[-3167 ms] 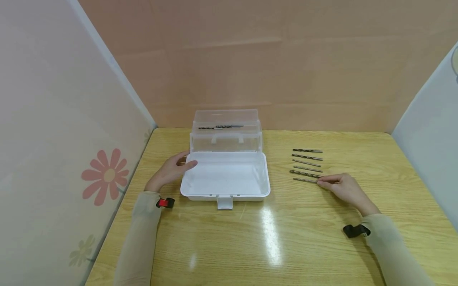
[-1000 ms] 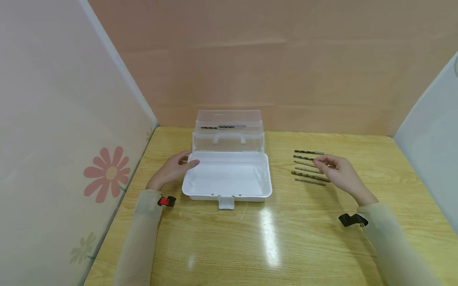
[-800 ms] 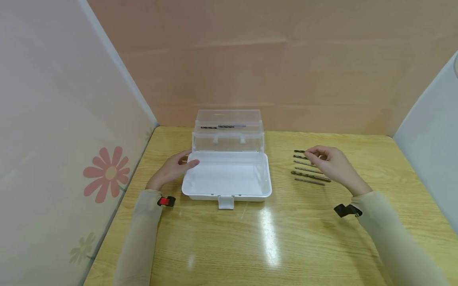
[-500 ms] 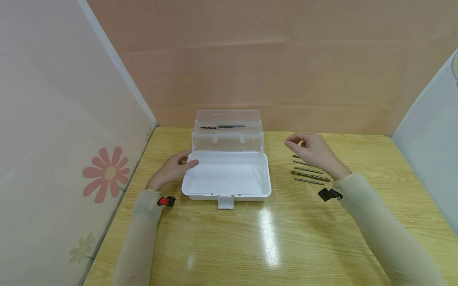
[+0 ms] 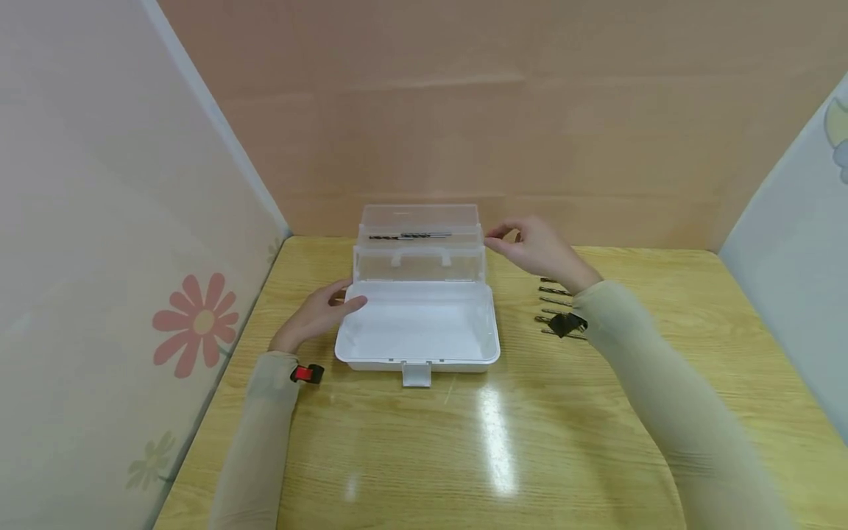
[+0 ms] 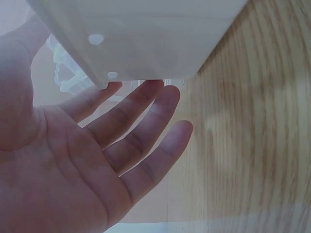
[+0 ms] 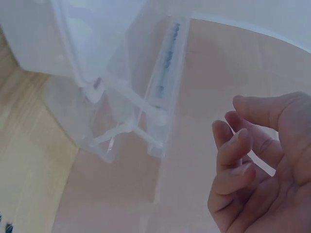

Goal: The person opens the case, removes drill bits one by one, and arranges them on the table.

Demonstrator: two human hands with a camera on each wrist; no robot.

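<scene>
A pale yellow wood-grain surface [image 5: 397, 456] carries everything. On it, left of the middle, sits a rectangular white plastic box [image 5: 424, 327], standing open, its white latch [image 5: 417, 375] hanging at the front. Behind the base rise clear, stepped plastic sections [image 5: 377, 265]; the middle one serves as a tray.

The left hand [image 5: 318, 313] lightly holds the box's left side, thumb laid over the rim, fingers reaching along the outside. The right hand [image 5: 539, 246] is raised by the right end of the clear sections, fingers loosely bent, thumb and fingertips a little apart in the right wrist view, with nothing visible between them. A black wrist strap [image 5: 567, 324] hides the right ends of some bits below.

Smallest are the slim, dark spiral metal drill bits. A few tray bits [image 5: 424, 235] lie lengthwise in the middle clear section, partly overlapping; through the hazy plastic I cannot count them surely. Six loose bits [image 5: 555, 291] lie in a near-parallel row on the surface, right of the box.

The work looks partway: some bits are in the tray, six are out, and the white base holds none.
</scene>
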